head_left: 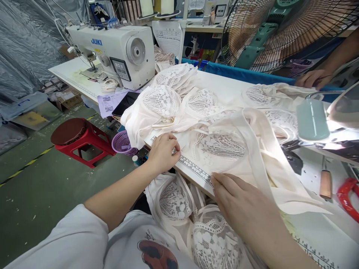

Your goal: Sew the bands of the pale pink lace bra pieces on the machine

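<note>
A cream lace bra [223, 145] lies spread on the white table, its lower edge running beside a printed ruler scale [195, 168] at the table's front edge. My left hand [165, 152] is closed in a pinch at the left end of that edge; the thumb and fingertips partly hide what they hold. At the ruler's other end, my right hand [238, 196] has its fingers pressed together on the bra's edge. More lace bras [161, 101] are piled behind my left hand. Another lace bra [214, 235] hangs over my lap below the table.
A JUKI sewing machine [109, 52] stands at the back left, near a dark phone [126, 104]. On the floor are a red stool [84, 140] and a purple basket [123, 144]. A wooden-handled tool [325, 184], red-handled scissors [347, 198], a large fan [283, 33] and another person's hand [314, 78] are at right.
</note>
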A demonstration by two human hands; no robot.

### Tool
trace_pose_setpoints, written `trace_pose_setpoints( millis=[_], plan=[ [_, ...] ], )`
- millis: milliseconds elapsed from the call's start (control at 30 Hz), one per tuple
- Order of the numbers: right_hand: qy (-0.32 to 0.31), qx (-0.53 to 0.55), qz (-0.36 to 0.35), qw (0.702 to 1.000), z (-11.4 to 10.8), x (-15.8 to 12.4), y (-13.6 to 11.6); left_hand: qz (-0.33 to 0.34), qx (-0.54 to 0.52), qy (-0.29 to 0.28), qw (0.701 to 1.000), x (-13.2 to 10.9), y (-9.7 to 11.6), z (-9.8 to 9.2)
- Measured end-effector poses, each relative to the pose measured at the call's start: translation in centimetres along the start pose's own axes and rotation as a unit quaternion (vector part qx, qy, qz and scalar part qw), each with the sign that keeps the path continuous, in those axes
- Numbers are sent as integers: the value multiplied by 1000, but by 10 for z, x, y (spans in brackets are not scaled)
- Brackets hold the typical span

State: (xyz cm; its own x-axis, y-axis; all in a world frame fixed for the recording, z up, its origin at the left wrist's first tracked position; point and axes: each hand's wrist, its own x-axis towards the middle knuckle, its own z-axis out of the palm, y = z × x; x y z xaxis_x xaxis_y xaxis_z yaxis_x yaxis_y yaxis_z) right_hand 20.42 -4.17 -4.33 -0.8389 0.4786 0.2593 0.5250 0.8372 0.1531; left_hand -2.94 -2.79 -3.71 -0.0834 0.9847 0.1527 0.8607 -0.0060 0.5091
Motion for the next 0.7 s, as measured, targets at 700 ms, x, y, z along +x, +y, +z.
trace_pose_setpoints(
  millis=[700],
  plan=[
    [12,21,8,1000,1,-1,4,-5,16,-21,1000,6,2,-2]
  ],
)
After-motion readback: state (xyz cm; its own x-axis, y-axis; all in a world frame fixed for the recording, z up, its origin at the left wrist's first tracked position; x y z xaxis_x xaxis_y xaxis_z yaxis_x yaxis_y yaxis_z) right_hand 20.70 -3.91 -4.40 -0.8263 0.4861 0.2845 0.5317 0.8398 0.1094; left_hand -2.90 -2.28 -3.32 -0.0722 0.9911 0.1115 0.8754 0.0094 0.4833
